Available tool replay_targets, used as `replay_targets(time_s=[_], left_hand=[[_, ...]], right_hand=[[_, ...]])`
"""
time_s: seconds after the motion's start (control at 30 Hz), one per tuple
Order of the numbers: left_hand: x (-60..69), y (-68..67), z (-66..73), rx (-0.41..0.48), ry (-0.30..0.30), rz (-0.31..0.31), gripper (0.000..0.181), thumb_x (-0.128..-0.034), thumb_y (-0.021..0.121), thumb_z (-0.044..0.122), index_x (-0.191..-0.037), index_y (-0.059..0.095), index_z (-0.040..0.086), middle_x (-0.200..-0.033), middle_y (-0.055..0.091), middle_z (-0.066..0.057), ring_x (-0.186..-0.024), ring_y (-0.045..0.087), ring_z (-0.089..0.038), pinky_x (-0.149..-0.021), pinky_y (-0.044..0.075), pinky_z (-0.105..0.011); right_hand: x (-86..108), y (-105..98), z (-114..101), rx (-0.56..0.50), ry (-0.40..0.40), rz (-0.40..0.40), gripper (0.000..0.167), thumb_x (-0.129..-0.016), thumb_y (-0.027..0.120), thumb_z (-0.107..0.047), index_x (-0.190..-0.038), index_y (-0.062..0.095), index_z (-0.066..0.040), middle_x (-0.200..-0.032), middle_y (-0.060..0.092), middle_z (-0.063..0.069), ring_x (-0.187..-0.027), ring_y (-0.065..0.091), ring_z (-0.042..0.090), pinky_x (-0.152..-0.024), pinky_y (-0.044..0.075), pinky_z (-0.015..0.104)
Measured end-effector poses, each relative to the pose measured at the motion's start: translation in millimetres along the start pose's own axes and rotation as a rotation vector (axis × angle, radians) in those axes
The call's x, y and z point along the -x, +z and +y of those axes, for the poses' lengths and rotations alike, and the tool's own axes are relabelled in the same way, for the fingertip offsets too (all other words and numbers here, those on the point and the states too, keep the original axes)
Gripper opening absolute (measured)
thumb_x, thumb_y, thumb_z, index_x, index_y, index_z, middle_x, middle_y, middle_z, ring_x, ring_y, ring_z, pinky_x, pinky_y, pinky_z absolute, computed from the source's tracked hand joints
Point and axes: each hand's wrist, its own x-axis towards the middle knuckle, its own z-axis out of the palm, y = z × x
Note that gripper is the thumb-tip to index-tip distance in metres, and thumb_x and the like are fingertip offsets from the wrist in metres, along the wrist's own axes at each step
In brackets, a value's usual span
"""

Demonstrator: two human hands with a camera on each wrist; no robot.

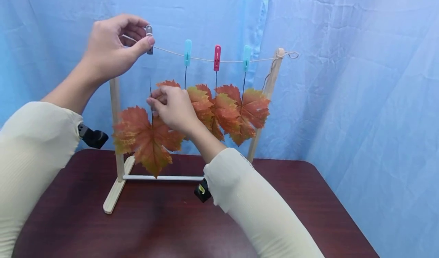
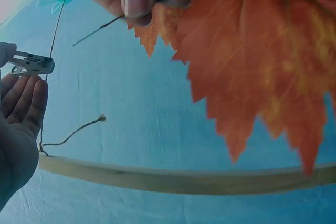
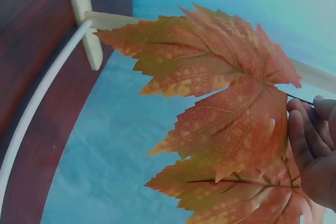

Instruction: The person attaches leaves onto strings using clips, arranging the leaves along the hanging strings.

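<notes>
Between thumb and fingers, my left hand (image 1: 114, 46) pinches a grey clothespin (image 1: 149, 39) at the left part of the string (image 1: 202, 59). In the left wrist view that clothespin (image 2: 34, 63) is by the string. Below it, my right hand (image 1: 176, 107) pinches the dark stem (image 1: 151, 92) of an orange-red maple-like leaf (image 1: 151, 140). The stem's thin tip points up, a little beneath the clothespin and apart from it. The same leaf (image 3: 231, 124) spreads out before the fingers in the right wrist view.
Along the string, two teal clothespins (image 1: 187, 53) and a red clothespin (image 1: 217, 58) hold more leaves (image 1: 252, 109) by their stems. Wooden posts (image 1: 272, 75) carry the string, with a white rod (image 1: 164, 178) low between them. The frame stands on a dark red table (image 1: 164, 220) before blue curtains (image 1: 360, 79).
</notes>
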Motion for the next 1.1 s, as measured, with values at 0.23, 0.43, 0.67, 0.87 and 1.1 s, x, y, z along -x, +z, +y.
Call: replay_targets(time_s=[0.23,0.43,0.67,0.87,1.1], left_hand=[[-14.8,4.5,2.4,0.009,-0.027,0.007,0.043,-0.1008,0.065,0.034,-0.136,0.064,0.008,-0.108,0.066,0.001,-0.093,0.06,0.001,-0.089,0.051,-0.017],[-23.7,2.7,0.0,0.018,-0.058,-0.019,0.041,-0.1028,0.063,0.032,-0.136,0.065,0.008,-0.108,0.066,0.002,-0.093,0.058,0.001,-0.079,0.046,-0.016],[-25.6,0.9,-1.1,-0.038,-0.063,-0.068,0.039,-0.105,0.059,0.032,-0.132,0.066,0.005,-0.106,0.066,0.001,-0.086,0.056,0.001,-0.076,0.043,-0.017],[-26.8,1.1,-0.4,-0.054,-0.094,-0.092,0.037,-0.1055,0.057,0.032,-0.128,0.067,0.004,-0.1,0.063,0.006,-0.085,0.056,-0.003,-0.075,0.044,-0.02],[-28.3,-1.5,-1.2,-0.089,-0.122,-0.136,0.037,-0.1061,0.055,0.032,-0.13,0.066,0.004,-0.101,0.061,0.004,-0.085,0.055,-0.006,-0.074,0.044,-0.021]], right_hand=[[-14.0,-4.9,-11.9,-0.035,0.065,0.005,0.02,-0.102,0.066,-0.023,-0.11,0.071,-0.005,-0.082,0.073,0.0,-0.07,0.068,0.008,-0.059,0.052,0.023],[-16.1,-8.6,-13.7,-0.032,0.075,0.007,0.02,-0.102,0.065,-0.023,-0.111,0.07,-0.005,-0.085,0.073,0.001,-0.072,0.069,0.007,-0.058,0.052,0.024],[-18.1,-12.3,-7.1,-0.041,0.091,0.027,0.018,-0.102,0.064,-0.021,-0.109,0.07,-0.005,-0.086,0.073,0.003,-0.073,0.069,0.008,-0.06,0.052,0.023],[-19.9,-13.9,-4.9,-0.033,0.102,0.046,0.018,-0.103,0.064,-0.02,-0.109,0.07,-0.005,-0.085,0.074,0.007,-0.071,0.068,0.01,-0.056,0.05,0.024],[-21.5,-13.4,-3.1,0.014,0.091,0.03,0.017,-0.103,0.064,-0.02,-0.107,0.07,-0.005,-0.085,0.073,0.003,-0.072,0.068,0.009,-0.058,0.051,0.023]])
